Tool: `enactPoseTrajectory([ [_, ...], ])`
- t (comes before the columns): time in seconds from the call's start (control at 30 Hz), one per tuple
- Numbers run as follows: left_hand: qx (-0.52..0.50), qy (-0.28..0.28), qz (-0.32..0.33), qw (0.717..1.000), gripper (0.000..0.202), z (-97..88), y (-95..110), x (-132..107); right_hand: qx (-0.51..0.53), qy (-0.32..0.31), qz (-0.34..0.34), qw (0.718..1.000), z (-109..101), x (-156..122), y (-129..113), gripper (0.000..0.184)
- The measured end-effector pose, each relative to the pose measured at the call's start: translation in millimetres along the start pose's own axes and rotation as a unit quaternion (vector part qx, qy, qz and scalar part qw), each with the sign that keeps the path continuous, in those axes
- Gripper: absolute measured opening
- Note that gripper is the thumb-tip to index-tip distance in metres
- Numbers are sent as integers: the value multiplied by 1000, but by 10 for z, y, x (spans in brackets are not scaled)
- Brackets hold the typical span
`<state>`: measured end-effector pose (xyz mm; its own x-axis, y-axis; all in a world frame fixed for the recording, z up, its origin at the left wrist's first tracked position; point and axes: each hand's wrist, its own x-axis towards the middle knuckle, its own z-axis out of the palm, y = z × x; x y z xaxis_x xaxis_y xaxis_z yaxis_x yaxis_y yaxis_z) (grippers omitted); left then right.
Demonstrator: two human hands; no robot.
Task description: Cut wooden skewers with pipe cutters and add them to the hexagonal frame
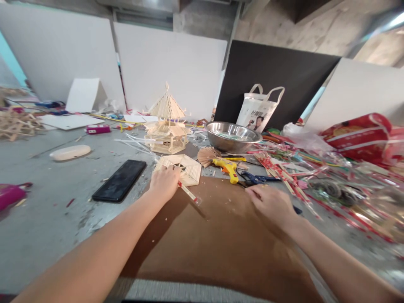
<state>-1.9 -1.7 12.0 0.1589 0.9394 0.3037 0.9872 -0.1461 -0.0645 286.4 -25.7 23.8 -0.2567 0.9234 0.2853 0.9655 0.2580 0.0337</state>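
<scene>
**Pavilion up, hexagon panel loose**

Shows brown board (205, 240) nearest, stick pavilion (167, 126) standing assembled beyond. Leaves hexagon panel (189, 167) flat on the table, unattached, at the left hand (164, 182), fingers closed on a wrapped stick (188, 193). Rests right hand (271, 204) slack, fingers released, by scissors (255, 179). Offers no legible print on the bag (259, 110).

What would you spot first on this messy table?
The little pavilion built of thin wooden sticks, in the middle of the table, with its pointed roof. Just in front, the left hand rests on a flat six-sided stick panel, and a yellow glue gun lies to its right.
</scene>
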Motion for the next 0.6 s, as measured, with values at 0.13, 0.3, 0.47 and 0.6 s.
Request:
enactPoseTrajectory([
  [0.13,-27,67,58,996,25,-83,125,-65,223,-15,-12,975,-43,154,-531,46],
  [0.3,-58,70,102,991,27,-129,228,-124,541,-134,5,831,188,288,-1033,35],
  [0.47,-90,70,129,985,27,-104,271,-126,597,-267,-23,756,269,230,-1145,21],
  [0.6,-157,63,178,969,36,-81,335,-159,630,-293,-14,719,225,157,-1140,18],
])
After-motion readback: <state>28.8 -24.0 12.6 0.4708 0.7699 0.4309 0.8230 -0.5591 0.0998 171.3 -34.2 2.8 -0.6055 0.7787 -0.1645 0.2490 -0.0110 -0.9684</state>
